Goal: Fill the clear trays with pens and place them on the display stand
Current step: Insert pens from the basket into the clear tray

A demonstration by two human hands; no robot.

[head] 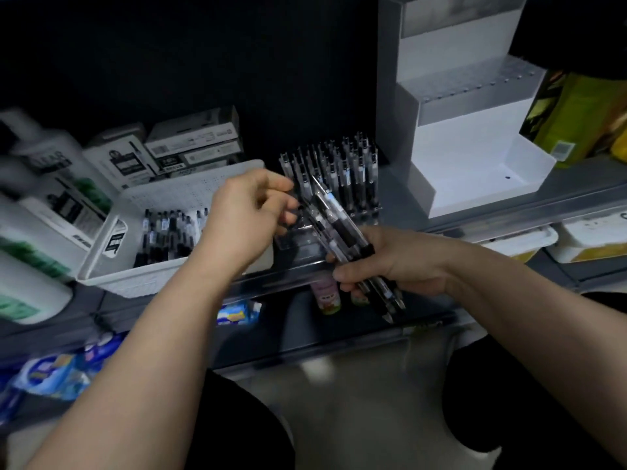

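The right hand (390,262) grips a bundle of pens (339,228) in curled fingers. The left hand (244,215), fingers bent, pinches the top of one pen (312,218) from this bundle. Just behind stands the clear tray (291,240), partly filled; the display stand (475,147) waits further right. I think the loose bundle may slip while one pen is pulled, and pens scatter.

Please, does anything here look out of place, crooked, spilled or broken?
Nothing stands out. The pens in the clear tray stand upright in rows, those in the white basket lie side by side, and the right hand grips its bundle of pens while the left hand pinches a pen from it. No spill or damage shows.
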